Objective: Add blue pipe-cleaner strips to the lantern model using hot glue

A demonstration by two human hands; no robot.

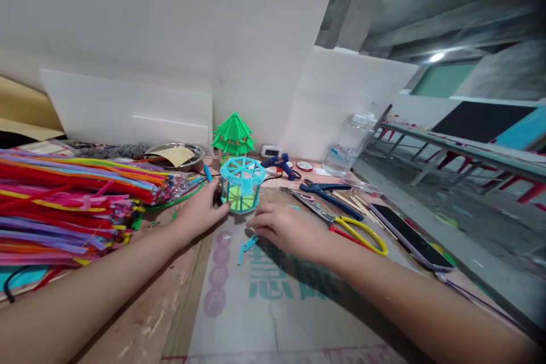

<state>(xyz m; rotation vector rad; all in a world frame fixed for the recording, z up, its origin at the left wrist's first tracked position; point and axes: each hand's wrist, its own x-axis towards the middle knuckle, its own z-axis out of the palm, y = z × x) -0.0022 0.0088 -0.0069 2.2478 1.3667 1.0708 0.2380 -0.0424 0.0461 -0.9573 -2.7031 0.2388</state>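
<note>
Blue frame [246, 186]: a small round cage with a spoked top and a green floor, standing upright on the table [140, 301] at the left fingers, ahead of the right fingers.
Left hand [205, 207]: gripping the frame's left side, thumb at the lower front edge, the other fingers partly hidden.
Right hand [284, 227]: fingers bent and bunched just beside the frame's lower right; whether they pinch anything, I cannot tell.
Blue strips [251, 243]: short pieces lying just below the right fingertips, on a printed sheet [239, 324].
Green tree-like model [234, 135]: beyond the left fingers, just behind the frame.
Glue gun [279, 166]: beyond the right fingers, dark blue, near a white timer [271, 151] and a red-rimmed disc [304, 165].
Scissors [336, 223]: right of the right fingers, red and yellow handles, beside blue-handled pliers [335, 196].
Phone [409, 236]: farther right of those fingers, dark screen up, past some thin sticks [362, 207].
Fuzzy stems [72, 205]: many-coloured bundles left of the left fingers.
Metal bowl [197, 158]: beyond the left fingers, yellowish paper [174, 156] across it.
Bottle [343, 151]: clear, far beyond the right fingers, before white boards [341, 91].
</note>
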